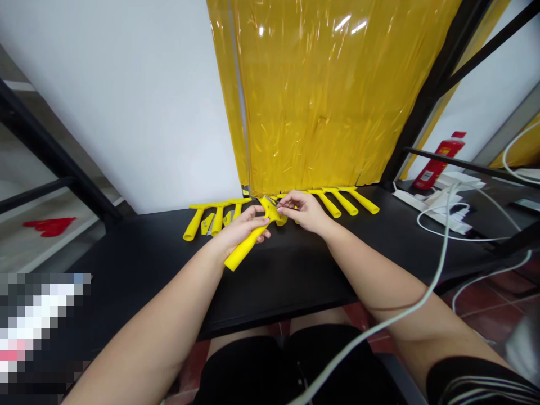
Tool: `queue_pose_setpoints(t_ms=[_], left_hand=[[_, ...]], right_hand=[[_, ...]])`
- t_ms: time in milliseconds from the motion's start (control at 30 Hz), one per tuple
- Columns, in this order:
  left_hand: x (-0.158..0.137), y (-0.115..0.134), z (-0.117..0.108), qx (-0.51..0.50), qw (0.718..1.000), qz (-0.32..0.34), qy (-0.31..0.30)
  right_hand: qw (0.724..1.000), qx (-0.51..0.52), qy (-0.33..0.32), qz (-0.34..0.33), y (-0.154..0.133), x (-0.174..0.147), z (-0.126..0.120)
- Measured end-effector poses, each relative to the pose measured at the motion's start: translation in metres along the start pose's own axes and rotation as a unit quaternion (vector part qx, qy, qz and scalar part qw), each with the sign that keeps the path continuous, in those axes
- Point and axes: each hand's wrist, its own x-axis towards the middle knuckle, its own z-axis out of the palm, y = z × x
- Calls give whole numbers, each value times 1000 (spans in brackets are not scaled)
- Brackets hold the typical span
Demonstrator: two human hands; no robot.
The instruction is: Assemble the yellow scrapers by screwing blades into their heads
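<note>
My left hand (248,228) is closed around a yellow plastic T-shaped piece with a tubular handle (247,247). The handle slants down to the left, and its wide head points away from me. At the head, my right hand (301,209) pinches a thin dark metal piece (275,202), too small to name. Beyond both hands, more yellow T-shaped pieces lie in a row, some at the left (193,224) and some at the right (346,201). Small yellow plates with metal parts (206,224) rest between the left ones. My hands partly hide the middle of the row.
A black table (295,270) stands before me, with a yellow film curtain (329,101) behind it. At the right are a red bottle (441,160), a white power strip (434,211) and a pale cable (441,270) crossing over my right forearm. Red pieces (49,226) lie on a shelf at left.
</note>
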Motion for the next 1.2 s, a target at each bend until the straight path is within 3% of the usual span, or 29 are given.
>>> queue_pose_setpoints(t_ms=[167,367,533,800,933,1100,1200], left_hand=[[-5,-2,7,36,998,4,-56],[-4,-7,10,91,993,54,-47],[-4,-10,9,168,979,111,-34],[-5,-6,10,91,992,72,-45],[2,-8,5,38,997,62,-7],[7,-3,0,-18,991,61,116],[6,2,-1,-38,985,62,154]], right_hand=[[999,-7,-32,14,-2,-1,1],[994,53,-66,71,-4,1,2],[992,77,-53,87,-3,1,0],[988,98,-9,120,4,1,4],[989,81,12,120,12,2,4],[991,36,24,124,20,5,-5],[993,17,1,115,18,6,-11]])
